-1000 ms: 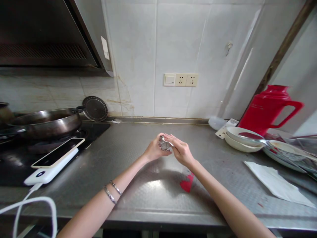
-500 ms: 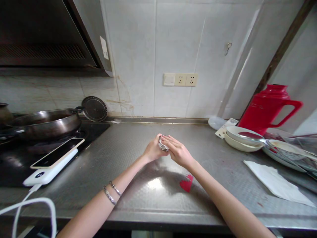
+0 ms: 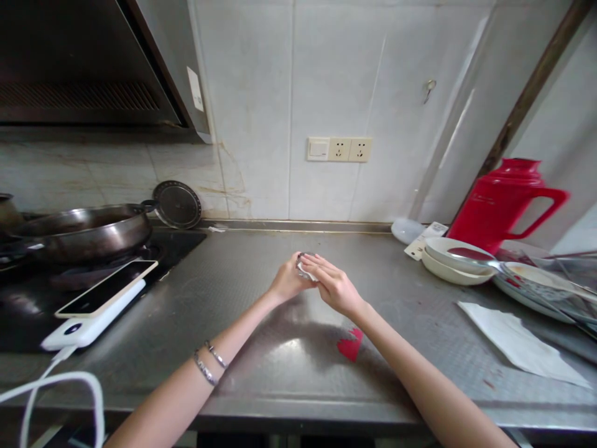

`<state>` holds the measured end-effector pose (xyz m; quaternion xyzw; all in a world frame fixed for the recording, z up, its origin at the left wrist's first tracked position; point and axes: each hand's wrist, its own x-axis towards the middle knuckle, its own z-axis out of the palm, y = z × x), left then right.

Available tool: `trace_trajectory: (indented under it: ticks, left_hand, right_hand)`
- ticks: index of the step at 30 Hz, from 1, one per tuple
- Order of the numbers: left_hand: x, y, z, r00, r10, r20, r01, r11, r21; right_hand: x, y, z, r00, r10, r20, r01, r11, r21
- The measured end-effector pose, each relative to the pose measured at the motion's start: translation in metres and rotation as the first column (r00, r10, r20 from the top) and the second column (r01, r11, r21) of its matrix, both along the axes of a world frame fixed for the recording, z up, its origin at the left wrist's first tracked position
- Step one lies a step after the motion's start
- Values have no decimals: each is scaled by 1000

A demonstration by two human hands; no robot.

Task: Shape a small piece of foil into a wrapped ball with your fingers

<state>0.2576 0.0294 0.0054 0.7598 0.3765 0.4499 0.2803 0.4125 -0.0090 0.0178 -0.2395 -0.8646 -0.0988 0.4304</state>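
Observation:
Above the middle of the steel counter, my left hand (image 3: 285, 280) is wrapped round a small round silvery object (image 3: 301, 256). Most of that object is hidden by my fingers, so its kind is unclear. My right hand (image 3: 340, 291) lies over it from the right, fingers together, pressing a white, tissue-like piece (image 3: 305, 272) against it. The two hands touch at the fingertips. On the counter below them lies a torn red scrap (image 3: 349, 346), close to my right forearm.
To the left, a phone (image 3: 108, 289) rests on a white power bank (image 3: 93, 323) beside a steel pan (image 3: 88, 233) on the hob. At right stand stacked bowls (image 3: 459, 269), a red thermos flask (image 3: 497, 202) and a flat white tissue (image 3: 517, 342). A round black disc (image 3: 177, 205) leans on the wall.
The silvery object and white piece have turned slightly between my hands, and more white shows at the lower edge. My arms stay almost in place.

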Motion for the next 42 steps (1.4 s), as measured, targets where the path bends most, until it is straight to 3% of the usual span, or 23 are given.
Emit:
trace_trajectory:
  ticks: [6,10,14,19,22,27,29,33,38,42]
  left_hand:
    - [4,-6,5,971,-169,171,198,965,-170]
    - [3,-10,6,958,-175,226,215,962,-168]
    - [2,-9,5,967,-152,206,174,980,-94]
    - [1,-8,7,968,-155,196,182,975,-130]
    - [0,-8,8,981,-131,140,147,983,-107]
    - [-4,-11,8,994,-34,-107,35,999,10]
    - [-4,-12,9,988,-4,-154,9,1000,30]
    - [-3,-13,12,984,36,-174,-30,999,35]
    - [-2,-13,13,969,104,-223,-95,994,51]
    - [-3,-11,12,975,54,-215,-44,998,51]
  right_hand:
    - [1,3,-2,971,-6,-238,-11,998,-68]
    - [5,9,-5,923,-76,-376,26,990,-137]
    - [5,8,-7,933,-35,-358,10,997,-74]
    - [5,3,-7,962,33,-271,-33,999,3]
    - [6,5,-5,969,32,-246,-38,999,-19]
    - [6,10,-5,897,-207,-391,109,960,-258]
    - [5,11,-5,888,-228,-400,111,949,-296]
    - [4,7,-7,921,-147,-360,83,979,-186]
    - [4,2,-6,989,2,-148,-3,1000,-5]
    - [7,3,-3,996,44,-81,-42,999,18]
